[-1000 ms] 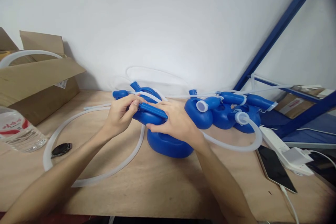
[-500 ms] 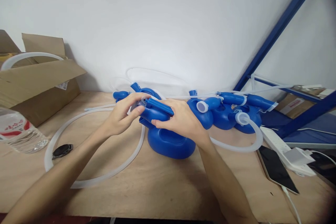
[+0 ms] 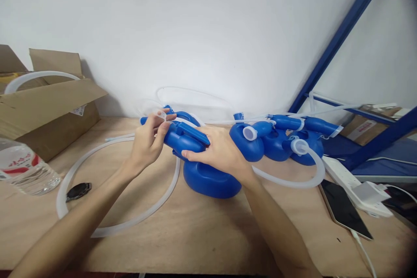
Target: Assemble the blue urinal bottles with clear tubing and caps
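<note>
My right hand [image 3: 218, 150] is wrapped round a blue plastic part with a handle [image 3: 189, 137], tilted above the table. At its left end my left hand [image 3: 151, 139] pinches a translucent cap [image 3: 160, 115] between thumb and fingers. Below the held part stands a rounded blue container [image 3: 211, 180]. Behind my hands lies another blue piece [image 3: 187, 116], partly hidden. A translucent hose [image 3: 143, 217] curves over the table to the left of the container.
Several blue containers [image 3: 247, 143] with a hose stand at the right. A phone [image 3: 345, 208] and power strip [image 3: 345, 173] lie beyond. At the left are a carton [image 3: 52, 108], a water bottle [image 3: 28, 169] and a watch [image 3: 78, 191].
My left hand has moved a little left and up, with the translucent cap now showing between its fingers. The held blue part has shifted slightly left in my right hand.
</note>
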The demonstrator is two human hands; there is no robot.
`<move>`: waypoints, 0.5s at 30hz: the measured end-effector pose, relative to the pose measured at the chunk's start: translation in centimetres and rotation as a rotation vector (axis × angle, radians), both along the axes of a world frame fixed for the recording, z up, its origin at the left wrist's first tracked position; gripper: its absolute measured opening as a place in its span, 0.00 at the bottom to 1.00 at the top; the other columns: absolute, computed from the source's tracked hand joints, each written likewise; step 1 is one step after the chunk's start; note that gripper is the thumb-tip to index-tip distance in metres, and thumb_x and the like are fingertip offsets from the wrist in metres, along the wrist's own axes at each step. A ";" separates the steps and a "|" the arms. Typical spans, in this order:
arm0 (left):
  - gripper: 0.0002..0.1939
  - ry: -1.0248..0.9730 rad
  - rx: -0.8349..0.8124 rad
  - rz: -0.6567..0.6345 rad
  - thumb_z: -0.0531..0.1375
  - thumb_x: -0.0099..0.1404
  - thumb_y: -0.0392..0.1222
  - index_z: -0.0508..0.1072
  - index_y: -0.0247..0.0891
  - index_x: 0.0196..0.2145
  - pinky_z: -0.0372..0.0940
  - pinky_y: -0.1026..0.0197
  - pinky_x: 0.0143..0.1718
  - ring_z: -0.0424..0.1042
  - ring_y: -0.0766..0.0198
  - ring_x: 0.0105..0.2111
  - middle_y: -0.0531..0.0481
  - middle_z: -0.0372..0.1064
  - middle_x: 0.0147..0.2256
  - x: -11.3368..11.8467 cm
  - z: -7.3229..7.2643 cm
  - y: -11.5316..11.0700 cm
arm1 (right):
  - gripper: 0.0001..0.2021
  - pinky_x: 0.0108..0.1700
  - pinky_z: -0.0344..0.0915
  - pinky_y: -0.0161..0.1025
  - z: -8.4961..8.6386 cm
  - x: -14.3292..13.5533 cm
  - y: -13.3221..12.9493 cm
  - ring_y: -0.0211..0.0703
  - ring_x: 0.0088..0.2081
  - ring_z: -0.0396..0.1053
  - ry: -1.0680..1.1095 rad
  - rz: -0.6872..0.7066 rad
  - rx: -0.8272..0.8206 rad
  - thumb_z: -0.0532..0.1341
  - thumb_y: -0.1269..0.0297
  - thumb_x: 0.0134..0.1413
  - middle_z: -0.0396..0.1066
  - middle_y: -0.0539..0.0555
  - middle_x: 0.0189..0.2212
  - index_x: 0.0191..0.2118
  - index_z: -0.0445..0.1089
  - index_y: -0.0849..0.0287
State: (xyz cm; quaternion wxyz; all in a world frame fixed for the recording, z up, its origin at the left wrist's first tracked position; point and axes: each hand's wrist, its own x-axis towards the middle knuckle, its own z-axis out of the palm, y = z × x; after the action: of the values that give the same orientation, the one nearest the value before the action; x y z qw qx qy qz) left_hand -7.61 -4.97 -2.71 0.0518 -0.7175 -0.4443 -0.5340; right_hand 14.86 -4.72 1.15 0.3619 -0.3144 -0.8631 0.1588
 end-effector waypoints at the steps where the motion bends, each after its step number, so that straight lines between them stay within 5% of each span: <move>1: 0.21 0.049 -0.041 0.025 0.51 0.77 0.55 0.70 0.38 0.55 0.73 0.57 0.41 0.81 0.55 0.43 0.42 0.80 0.47 0.0 0.2 0.0 | 0.19 0.46 0.69 0.44 -0.1 0.0 0.0 0.49 0.41 0.77 0.002 -0.026 0.019 0.73 0.59 0.52 0.80 0.51 0.41 0.51 0.79 0.53; 5: 0.25 0.166 -0.138 0.046 0.48 0.78 0.54 0.74 0.34 0.56 0.70 0.57 0.39 0.78 0.56 0.32 0.46 0.79 0.35 -0.5 0.4 0.2 | 0.30 0.54 0.70 0.50 -1.2 -0.7 0.2 0.54 0.49 0.76 0.056 -0.113 0.045 0.74 0.56 0.49 0.77 0.55 0.49 0.59 0.75 0.51; 10: 0.27 -0.042 -0.109 -0.028 0.44 0.79 0.53 0.77 0.34 0.51 0.69 0.59 0.40 0.75 0.59 0.34 0.46 0.79 0.37 -0.7 -0.1 0.6 | 0.30 0.61 0.69 0.48 -2.8 -2.4 0.3 0.49 0.54 0.73 0.319 0.046 -0.002 0.74 0.60 0.47 0.71 0.54 0.53 0.59 0.74 0.50; 15: 0.27 -0.235 -0.127 0.022 0.45 0.78 0.55 0.77 0.35 0.48 0.67 0.62 0.30 0.73 0.61 0.31 0.46 0.78 0.36 -1.1 0.8 0.4 | 0.25 0.55 0.73 0.47 -2.0 -1.7 -0.1 0.49 0.49 0.75 0.421 0.209 -0.101 0.73 0.59 0.47 0.73 0.54 0.49 0.53 0.76 0.52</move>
State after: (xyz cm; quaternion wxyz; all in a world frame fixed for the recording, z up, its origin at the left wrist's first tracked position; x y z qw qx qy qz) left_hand -8.75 -4.59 -1.87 -0.0402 -0.6469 -0.4882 -0.5845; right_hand 13.16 -4.83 -0.81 0.4993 -0.2011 -0.7873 0.3006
